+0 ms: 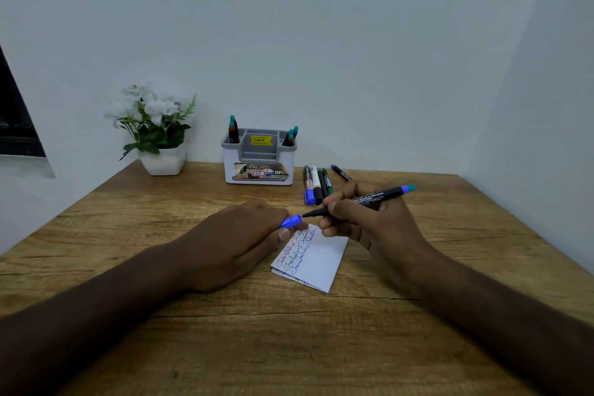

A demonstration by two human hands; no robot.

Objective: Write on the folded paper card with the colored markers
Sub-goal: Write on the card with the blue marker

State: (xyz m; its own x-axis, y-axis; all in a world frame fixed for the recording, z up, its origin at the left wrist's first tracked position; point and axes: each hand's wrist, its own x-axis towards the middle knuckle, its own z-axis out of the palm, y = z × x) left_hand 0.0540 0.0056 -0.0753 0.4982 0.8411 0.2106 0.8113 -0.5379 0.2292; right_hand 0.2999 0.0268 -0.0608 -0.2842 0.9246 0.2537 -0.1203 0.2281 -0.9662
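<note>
Soft, even, cool light, moderately bright; no glare on the worktop (289,347). Faint, diffuse shadows under the hands (244,241) and behind the plant (154,125) on the wall (321,26). Strong wide-angle bending toward the frame edges, worktop sides splaying outward. Slightly soft overall; writing on the card (315,260) unreadable, marker (363,201) print blurred.

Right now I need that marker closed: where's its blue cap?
The blue cap is in the left hand, just above the card, at the marker tip.
</note>
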